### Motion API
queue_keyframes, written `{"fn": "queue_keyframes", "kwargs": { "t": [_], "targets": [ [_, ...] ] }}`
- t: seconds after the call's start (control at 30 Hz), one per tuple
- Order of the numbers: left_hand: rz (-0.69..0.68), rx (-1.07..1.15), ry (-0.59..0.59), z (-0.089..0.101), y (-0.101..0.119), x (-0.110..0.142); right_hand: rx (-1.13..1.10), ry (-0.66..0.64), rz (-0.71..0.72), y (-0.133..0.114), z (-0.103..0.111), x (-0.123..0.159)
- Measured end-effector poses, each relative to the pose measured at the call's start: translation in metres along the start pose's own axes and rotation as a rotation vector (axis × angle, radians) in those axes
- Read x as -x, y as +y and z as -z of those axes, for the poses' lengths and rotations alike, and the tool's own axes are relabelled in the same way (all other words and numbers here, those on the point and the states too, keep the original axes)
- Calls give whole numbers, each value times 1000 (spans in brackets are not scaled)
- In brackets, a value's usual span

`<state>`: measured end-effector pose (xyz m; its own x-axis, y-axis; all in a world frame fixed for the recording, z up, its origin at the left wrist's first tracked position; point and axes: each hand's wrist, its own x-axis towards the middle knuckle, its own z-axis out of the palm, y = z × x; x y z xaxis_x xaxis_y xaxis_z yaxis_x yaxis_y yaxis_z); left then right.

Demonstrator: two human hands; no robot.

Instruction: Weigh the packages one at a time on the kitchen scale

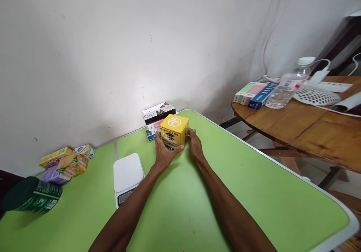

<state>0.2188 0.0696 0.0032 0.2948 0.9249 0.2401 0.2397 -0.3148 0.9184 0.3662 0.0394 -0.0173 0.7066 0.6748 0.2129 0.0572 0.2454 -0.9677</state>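
A yellow cardboard box (174,130) with a white logo on top and "COME ON" on its front stands between my two hands near the far edge of the green table (180,214). My left hand (165,153) grips it, with fingers along its left side and the thumb across the lower front. Against the right side rests my right hand (195,145), its fingers partly hidden behind the box. Just behind is a stack: a black-and-white box (158,112) on top, a pink-and-white box (154,126) below, and a blue box (150,135) at the bottom.
Left of my left forearm lies a white kitchen scale (128,173). Farther left are a dark green canister (34,195), a purple box (55,175), an orange box (72,164) and yellow cartons (55,157). A wooden table (310,132) at right holds a water bottle (289,85).
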Motion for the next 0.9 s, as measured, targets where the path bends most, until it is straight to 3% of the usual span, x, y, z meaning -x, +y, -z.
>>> {"fn": "queue_keyframes", "kwargs": {
  "t": [0.07,0.17,0.33,0.47,0.63,0.77,0.9],
  "targets": [
    [-6,-28,15,-5,0,2,31,-42,-32,-2,-3,7],
    [-15,-77,31,-5,3,3,95,11,-46,-5,-3,21],
    [-61,-170,-21,21,14,13,197,81,0,-10,-4,51],
    [-155,-178,-26,68,35,31,175,-14,114,-27,-19,83],
    [-168,-239,-30,152,53,57,190,-191,251,-63,-56,126],
    [-128,-192,-21,206,46,76,167,-347,301,-76,-89,152],
    [-43,-143,-13,232,28,92,170,-450,326,-67,-109,168]
  ]
}}
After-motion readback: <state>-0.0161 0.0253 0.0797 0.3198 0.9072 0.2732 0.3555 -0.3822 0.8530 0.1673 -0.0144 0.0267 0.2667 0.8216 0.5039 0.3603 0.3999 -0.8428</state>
